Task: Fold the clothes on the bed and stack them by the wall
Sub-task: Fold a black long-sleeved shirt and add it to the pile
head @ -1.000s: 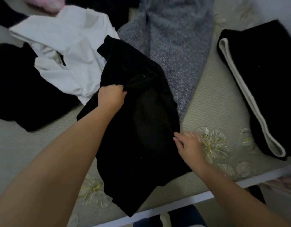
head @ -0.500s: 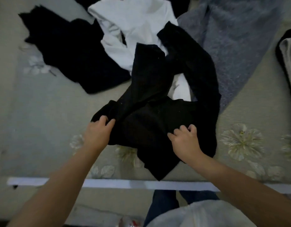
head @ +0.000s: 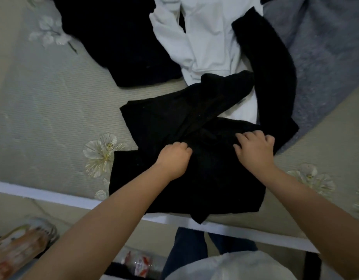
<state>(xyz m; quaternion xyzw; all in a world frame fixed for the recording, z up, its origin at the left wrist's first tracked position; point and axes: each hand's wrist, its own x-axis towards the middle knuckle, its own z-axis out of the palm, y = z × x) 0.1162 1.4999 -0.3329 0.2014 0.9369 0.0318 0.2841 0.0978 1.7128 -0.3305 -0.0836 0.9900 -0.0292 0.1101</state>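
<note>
A black garment (head: 213, 178) lies rumpled at the near edge of the bed, one long sleeve (head: 267, 63) trailing away to the upper right. My left hand (head: 174, 160) is closed in a fist on its fabric near the middle. My right hand (head: 255, 150) rests on the cloth just to the right, fingers curled and pinching a fold. A white garment (head: 204, 37) lies crumpled behind it, partly under the black one. Another black garment (head: 118, 37) is spread at the upper left, and a grey knitted one (head: 320, 47) at the upper right.
The bed has a pale green quilted cover with embroidered flowers (head: 43, 110). Its white front edge (head: 53, 197) runs across the lower view. Below it are my jeans (head: 190, 251), a plastic bottle (head: 138, 263) and a packet (head: 19, 245) on the floor.
The black garment has been pulled toward the bed's front edge and spread wider. My left hand moved right to its middle; my right hand stayed on the cloth. The view shifted left.
</note>
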